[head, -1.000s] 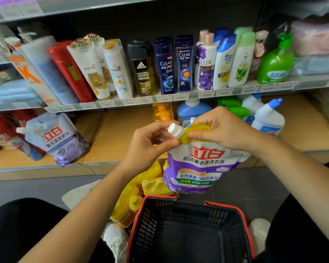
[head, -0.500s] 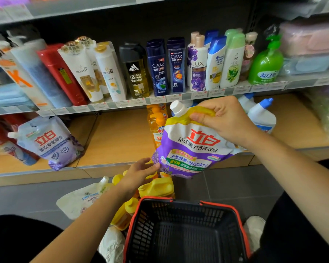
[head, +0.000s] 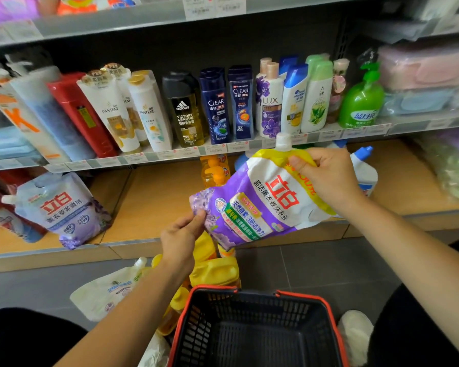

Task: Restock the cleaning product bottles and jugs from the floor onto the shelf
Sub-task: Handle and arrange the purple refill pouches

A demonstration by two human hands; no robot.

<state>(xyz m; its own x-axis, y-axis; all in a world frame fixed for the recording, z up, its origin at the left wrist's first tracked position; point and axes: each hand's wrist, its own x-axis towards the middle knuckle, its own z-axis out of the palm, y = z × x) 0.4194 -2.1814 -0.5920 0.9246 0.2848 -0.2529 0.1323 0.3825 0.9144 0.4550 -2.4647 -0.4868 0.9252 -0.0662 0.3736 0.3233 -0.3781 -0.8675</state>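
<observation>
Pouch point(head: 260, 205) tilted sideways, left hand point(head: 179, 235) pinching corner

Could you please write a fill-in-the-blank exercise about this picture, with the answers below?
1. The right hand grips the purple pouch below its ____ cap.
2. The black bottle beside the Pantene bottles shows the brand ____.
3. The yellow jugs lie on the ____, beside the basket.
Answers: white; adidas; floor.
</observation>
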